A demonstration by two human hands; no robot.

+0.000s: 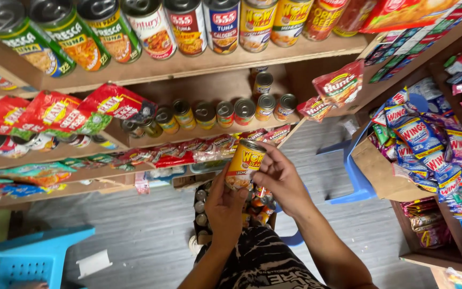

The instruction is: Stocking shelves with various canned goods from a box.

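Yellow and red, with a metal lid, the can [245,163] is held upright between both hands in front of the shelves. The left hand [224,206] cups its base and lower side from below, thumb and fingers curled narrowly around the label. The right hand [279,179] comes in from the right, fingers bent and closed on the can's upper rim and side; both hands grip it firmly, well clear of any shelf board.

Just below the hands, a cardboard box [204,214] sits on the grey floor, packed with more cans standing lid-up; it lies partly hidden behind the wrists and a patterned black-and-white garment [266,265].

Beyond the can, the middle shelf [199,134] carries a row of small cans along its front edge, with red sachets [60,115] hanging over its left end. The top shelf [188,64] holds a line of taller cans, green-labelled toward its left end, red, blue and yellow ones toward the right. Strips of sachets drape along the front edge of the lowest shelf.

At the right, a side rack [445,69] holds blue detergent sachets [423,139], some spilling from a brown box. A blue plastic stool [348,171] stands beside it, and a light-blue plastic basket [33,259] sits at the floor's lower left corner.
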